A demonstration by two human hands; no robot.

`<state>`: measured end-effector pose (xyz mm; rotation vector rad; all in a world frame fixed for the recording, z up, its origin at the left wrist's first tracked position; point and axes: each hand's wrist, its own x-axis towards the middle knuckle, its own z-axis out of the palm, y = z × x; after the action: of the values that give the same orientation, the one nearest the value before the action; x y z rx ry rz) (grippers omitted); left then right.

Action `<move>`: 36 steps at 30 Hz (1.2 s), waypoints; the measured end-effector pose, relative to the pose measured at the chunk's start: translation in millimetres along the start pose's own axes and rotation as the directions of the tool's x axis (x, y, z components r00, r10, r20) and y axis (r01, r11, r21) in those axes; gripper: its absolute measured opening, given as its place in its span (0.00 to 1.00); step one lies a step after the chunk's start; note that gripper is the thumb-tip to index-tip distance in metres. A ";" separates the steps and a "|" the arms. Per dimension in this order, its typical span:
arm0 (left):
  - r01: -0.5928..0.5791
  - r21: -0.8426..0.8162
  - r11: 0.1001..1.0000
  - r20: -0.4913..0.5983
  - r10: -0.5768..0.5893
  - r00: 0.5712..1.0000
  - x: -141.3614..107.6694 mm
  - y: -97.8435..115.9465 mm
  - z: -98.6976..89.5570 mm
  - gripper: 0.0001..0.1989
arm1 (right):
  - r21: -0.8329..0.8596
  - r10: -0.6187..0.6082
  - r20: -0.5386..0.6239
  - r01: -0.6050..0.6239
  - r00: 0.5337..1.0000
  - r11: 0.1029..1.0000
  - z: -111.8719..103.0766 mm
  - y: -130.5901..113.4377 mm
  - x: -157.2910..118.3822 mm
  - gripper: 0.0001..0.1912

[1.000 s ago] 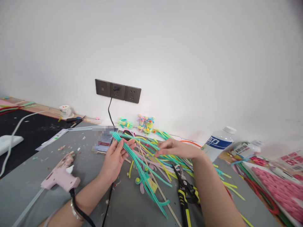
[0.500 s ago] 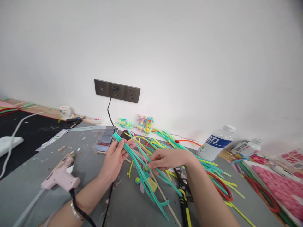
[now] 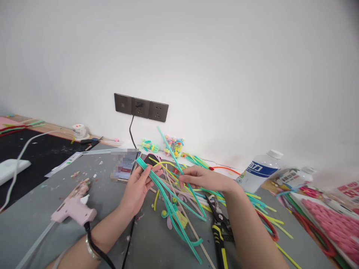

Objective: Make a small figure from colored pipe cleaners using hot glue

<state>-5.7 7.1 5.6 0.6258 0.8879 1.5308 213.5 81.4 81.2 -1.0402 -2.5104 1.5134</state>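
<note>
Left hand (image 3: pixel 140 183) closed on the upper end of a teal stem bundle (image 3: pixel 158 183), right hand (image 3: pixel 203 178) pinching a single teal stem (image 3: pixel 171 154) apart from it, both over the middle of the grey tabletop (image 3: pixel 112 203). Gathering looks partway to me: bunch in hand, one stem not yet in it, loose stems (image 3: pixel 258 202) lying toward the tabletop's right edge, and small fuzzy figures (image 3: pixel 176 146) already made up by the back edge. Bottle (image 3: pixel 259 172) near the back edge, right side, has big white lettering on a blue label, can't read it reliably; red characters on the far-right packet (image 3: pixel 351 193) aren't legible either.
</note>
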 end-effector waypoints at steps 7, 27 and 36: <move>-0.013 -0.001 1.000 0.008 0.014 1.000 -2.0 2.7 3.1 0.15 | -0.099 0.055 0.313 -0.025 0.948 0.995 0.9 -4.7 2.9 0.21; -0.048 -0.009 0.999 0.037 0.049 0.998 1.9 -1.7 -1.6 0.16 | -0.041 0.141 0.422 -0.137 0.896 0.990 3.4 -2.8 4.5 0.24; -0.054 0.002 0.999 0.026 0.054 0.998 0.7 -0.6 0.4 0.18 | -0.029 0.171 0.479 -0.179 0.861 0.983 11.6 -1.6 12.2 0.28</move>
<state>-5.2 7.9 5.3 0.6752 0.8597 1.5663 199.1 78.7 72.7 -1.0165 -2.7626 2.0678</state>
